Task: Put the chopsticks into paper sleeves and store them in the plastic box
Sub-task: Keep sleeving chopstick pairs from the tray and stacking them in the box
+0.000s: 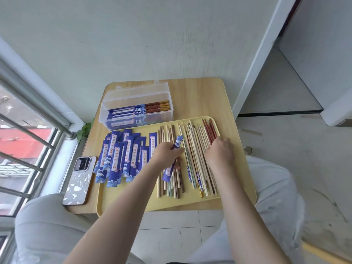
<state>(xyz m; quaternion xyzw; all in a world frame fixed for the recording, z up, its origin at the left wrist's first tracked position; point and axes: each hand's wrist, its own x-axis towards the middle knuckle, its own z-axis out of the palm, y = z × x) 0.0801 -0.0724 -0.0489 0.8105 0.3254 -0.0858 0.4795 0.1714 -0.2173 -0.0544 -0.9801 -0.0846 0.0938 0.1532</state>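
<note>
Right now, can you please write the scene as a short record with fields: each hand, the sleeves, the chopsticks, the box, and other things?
left hand: grips one blue paper sleeve over the tray
right hand: rests on the loose chopsticks, fingers hidden
spare sleeves: piled on the left part of the yellow tray
plastic box: open, behind the tray, holds sleeved chopsticks
phone: lies face down on the table, left of the tray

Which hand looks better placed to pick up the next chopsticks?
Right. The right hand already rests on the loose chopsticks, while the left hand grips a sleeve.
</note>
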